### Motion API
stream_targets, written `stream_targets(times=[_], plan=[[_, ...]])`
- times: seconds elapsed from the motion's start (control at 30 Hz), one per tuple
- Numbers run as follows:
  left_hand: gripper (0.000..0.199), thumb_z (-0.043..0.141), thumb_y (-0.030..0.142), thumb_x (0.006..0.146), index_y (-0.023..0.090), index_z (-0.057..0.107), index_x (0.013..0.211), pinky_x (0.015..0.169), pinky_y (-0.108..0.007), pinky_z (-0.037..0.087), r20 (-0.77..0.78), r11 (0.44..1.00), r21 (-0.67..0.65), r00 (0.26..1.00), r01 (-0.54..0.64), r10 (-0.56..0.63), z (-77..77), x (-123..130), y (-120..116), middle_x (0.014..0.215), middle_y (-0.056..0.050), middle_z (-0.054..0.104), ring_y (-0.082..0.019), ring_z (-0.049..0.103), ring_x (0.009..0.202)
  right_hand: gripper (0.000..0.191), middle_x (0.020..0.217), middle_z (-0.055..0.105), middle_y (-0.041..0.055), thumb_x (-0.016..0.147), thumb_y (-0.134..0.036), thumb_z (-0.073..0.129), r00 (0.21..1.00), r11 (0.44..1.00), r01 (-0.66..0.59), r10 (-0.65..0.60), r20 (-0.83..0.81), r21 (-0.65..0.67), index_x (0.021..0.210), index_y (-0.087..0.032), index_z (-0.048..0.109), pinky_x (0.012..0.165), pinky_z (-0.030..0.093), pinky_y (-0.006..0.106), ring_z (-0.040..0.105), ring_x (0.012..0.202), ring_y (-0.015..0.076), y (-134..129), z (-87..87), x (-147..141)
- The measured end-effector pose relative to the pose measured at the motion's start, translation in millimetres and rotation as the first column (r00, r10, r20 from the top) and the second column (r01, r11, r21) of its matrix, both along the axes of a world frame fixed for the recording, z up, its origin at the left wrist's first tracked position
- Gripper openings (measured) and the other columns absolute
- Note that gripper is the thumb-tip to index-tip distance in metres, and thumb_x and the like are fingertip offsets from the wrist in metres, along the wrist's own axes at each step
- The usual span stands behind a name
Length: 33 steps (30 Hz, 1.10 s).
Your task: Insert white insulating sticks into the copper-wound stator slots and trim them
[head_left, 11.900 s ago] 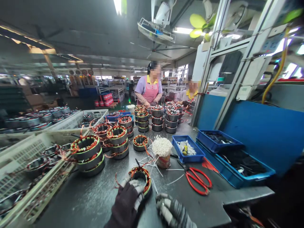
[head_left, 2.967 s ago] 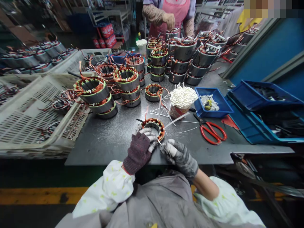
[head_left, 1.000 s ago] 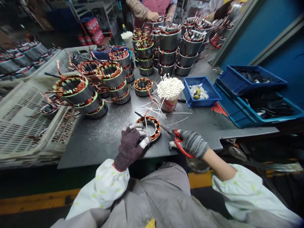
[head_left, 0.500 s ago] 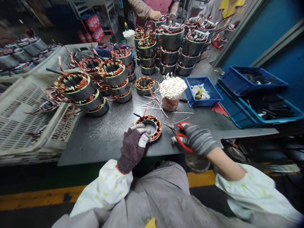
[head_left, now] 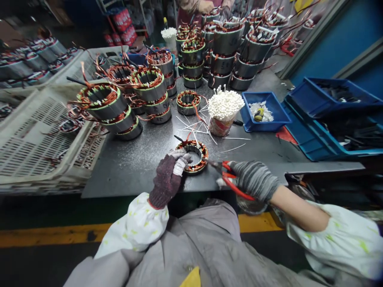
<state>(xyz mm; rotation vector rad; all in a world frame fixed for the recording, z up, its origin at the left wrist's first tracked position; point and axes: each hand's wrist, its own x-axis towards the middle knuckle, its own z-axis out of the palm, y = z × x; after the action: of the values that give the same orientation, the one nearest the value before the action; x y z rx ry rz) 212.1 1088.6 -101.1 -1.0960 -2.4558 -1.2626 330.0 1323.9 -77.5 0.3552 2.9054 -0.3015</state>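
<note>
A ring-shaped motor stator (head_left: 204, 150) with copper windings lies flat near the front edge of the metal table. My left hand (head_left: 171, 173), in a dark maroon glove with white-wrapped fingertips, grips its left rim, thumb at the inner opening. In my right hand (head_left: 254, 178), under a grey striped glove, are red-handled scissors (head_left: 229, 175); their exact kind of blade is blurred. The tips point left and reach the stator's right side. A black lead and a copper wire stick out from the stator's far side.
White ties (head_left: 203, 129) lie scattered beyond the stator, beside a cup (head_left: 220, 126) packed with more. Stator stacks (head_left: 157, 107) stand left and behind. Blue bins (head_left: 266, 126) sit at right, a plastic crate (head_left: 38, 159) at left. A co-worker's hand (head_left: 206, 6) is at the back.
My right hand has brought the red-handled scissors against the stator's right side. The whole view has shifted slightly, while my left hand keeps its grip on the stator.
</note>
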Motion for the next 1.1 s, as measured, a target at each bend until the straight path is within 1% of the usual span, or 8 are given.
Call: stream_targets(times=[0.13, 0.23, 0.43, 0.63, 0.73, 0.83, 0.93, 1.1], plan=[[0.028, 0.055, 0.028, 0.099, 0.025, 0.062, 0.126, 0.126, -0.059, 0.019, -0.342, 0.984, -0.179, 0.936, 0.018, -0.079, 9.8, 13.0, 1.3, 0.126, -0.006, 0.072, -0.027, 0.059, 0.131, 0.045, 0.09, 0.076, 0.0167, 0.095, -0.056, 0.052, 0.947, 0.95, 0.294, -0.304, 0.104, 0.105, 0.108, -0.018, 0.071, 0.07, 0.049, 0.037, 0.073, 0.08, 0.0303, 45.1, -10.0, 0.8], [0.045, 0.066, 0.035, 0.093, 0.022, 0.058, 0.136, 0.125, -0.068, 0.005, -0.413, 0.942, -0.333, 0.894, 0.03, -0.174, 6.3, 19.3, 11.6, 0.131, -0.012, 0.069, -0.034, 0.058, 0.131, 0.046, 0.104, 0.074, 0.0249, 0.097, -0.047, 0.049, 0.915, 0.893, 0.399, -0.403, -0.025, 0.208, 0.118, -0.011, 0.067, 0.077, 0.051, 0.044, 0.072, 0.092, 0.0359, 74.5, -17.4, 1.5], [0.029, 0.073, 0.042, 0.086, 0.025, 0.071, 0.109, 0.12, -0.071, 0.026, -0.35, 0.869, -0.491, 0.927, -0.062, -0.132, -4.4, -8.2, 8.6, 0.11, -0.011, 0.076, -0.036, 0.07, 0.105, 0.031, 0.122, 0.072, 0.0188, 0.093, -0.037, 0.059, 0.887, 0.988, 0.091, -0.023, -0.46, 0.126, 0.116, -0.019, 0.071, 0.095, 0.055, 0.052, 0.069, 0.108, 0.0366, 53.4, -40.5, -8.2], [0.02, 0.066, 0.039, 0.09, 0.028, 0.071, 0.105, 0.119, -0.073, 0.022, -0.446, 0.888, -0.398, 0.895, -0.229, 0.031, -1.3, -80.4, -24.4, 0.105, -0.008, 0.076, -0.035, 0.068, 0.111, 0.04, 0.143, 0.062, 0.0131, 0.094, -0.032, 0.052, 0.848, 0.964, -0.247, 0.166, -0.504, -0.098, 0.13, -0.02, 0.067, 0.11, 0.05, 0.049, 0.061, 0.128, 0.0291, 5.6, -60.0, -57.0], [0.016, 0.059, 0.035, 0.093, 0.026, 0.07, 0.101, 0.116, -0.077, 0.02, -0.492, 0.86, -0.401, 0.866, -0.314, 0.087, 9.2, -114.0, -23.9, 0.1, -0.007, 0.076, -0.038, 0.066, 0.113, 0.055, 0.152, 0.052, 0.0198, 0.089, -0.033, 0.059, 0.886, 0.975, -0.187, 0.113, -0.449, -0.122, 0.14, -0.013, 0.059, 0.114, 0.045, 0.053, 0.054, 0.136, 0.0338, 5.7, -64.0, -89.1], [0.027, 0.048, 0.033, 0.099, 0.026, 0.067, 0.115, 0.121, -0.069, 0.018, -0.487, 0.852, -0.429, 0.871, -0.301, 0.063, 28.9, -136.7, 10.0, 0.116, -0.008, 0.074, -0.036, 0.058, 0.127, 0.066, 0.152, 0.05, 0.0237, 0.089, -0.033, 0.059, 0.898, 0.987, -0.05, -0.023, -0.439, -0.155, 0.149, -0.007, 0.049, 0.116, 0.042, 0.053, 0.051, 0.14, 0.0354, 19.7, -76.2, -111.5], [0.039, 0.041, 0.031, 0.101, 0.022, 0.059, 0.134, 0.126, -0.054, 0.016, -0.42, 0.85, -0.472, 0.907, -0.234, 0.016, 45.5, -157.7, 78.0, 0.136, -0.011, 0.065, -0.029, 0.051, 0.137, 0.071, 0.157, 0.044, 0.0227, 0.086, -0.032, 0.062, 0.864, 0.988, 0.014, -0.089, -0.495, -0.153, 0.152, -0.01, 0.044, 0.118, 0.04, 0.052, 0.045, 0.144, 0.0354, 34.7, -94.2, -122.3], [0.048, 0.057, 0.041, 0.093, 0.008, 0.061, 0.127, 0.118, -0.053, 0.029, -0.241, 0.821, -0.544, 0.969, -0.176, 0.048, 42.8, -193.5, 177.2, 0.126, -0.023, 0.069, -0.033, 0.062, 0.121, 0.06, 0.149, 0.054, 0.0201, 0.086, -0.031, 0.061, 0.824, 0.986, 0.076, -0.145, -0.548, -0.147, 0.143, -0.014, 0.056, 0.114, 0.045, 0.053, 0.054, 0.137, 0.0351, 48.7, -109.8, -124.4]])
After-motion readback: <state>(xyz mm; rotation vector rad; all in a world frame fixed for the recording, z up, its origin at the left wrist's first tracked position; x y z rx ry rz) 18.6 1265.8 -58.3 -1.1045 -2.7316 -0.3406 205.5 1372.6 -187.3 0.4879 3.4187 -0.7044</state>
